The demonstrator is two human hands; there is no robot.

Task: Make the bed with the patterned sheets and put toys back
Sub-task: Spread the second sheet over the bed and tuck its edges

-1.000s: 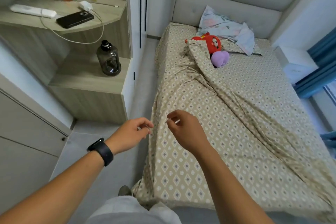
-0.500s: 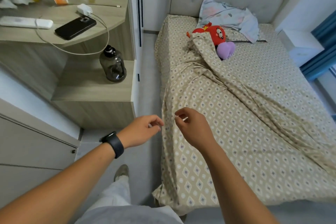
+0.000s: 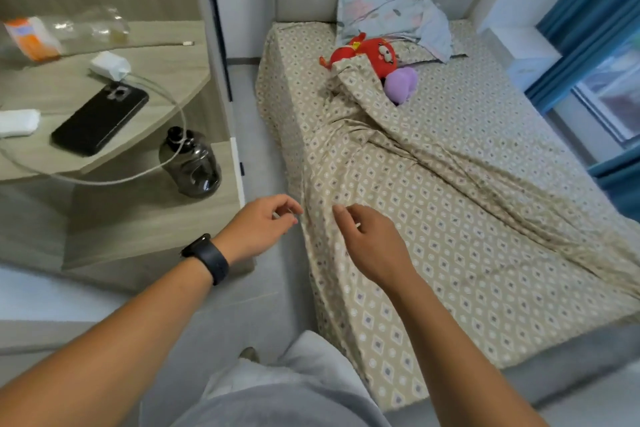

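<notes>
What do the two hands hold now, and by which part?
Nothing is clearly held: the left hand and right hand hover with loosely curled fingers at the sheet edge.

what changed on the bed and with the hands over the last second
Little changed. The person stepped toward the head of the bed, and both hands came along the sheet's left edge: left hand just off the edge, right hand over the cloth, fingers loosely curled as before. Whether either pinches the cloth is unclear. The sheet is rumpled as it was, and the red toy, purple toy and pillow have not moved.
</notes>
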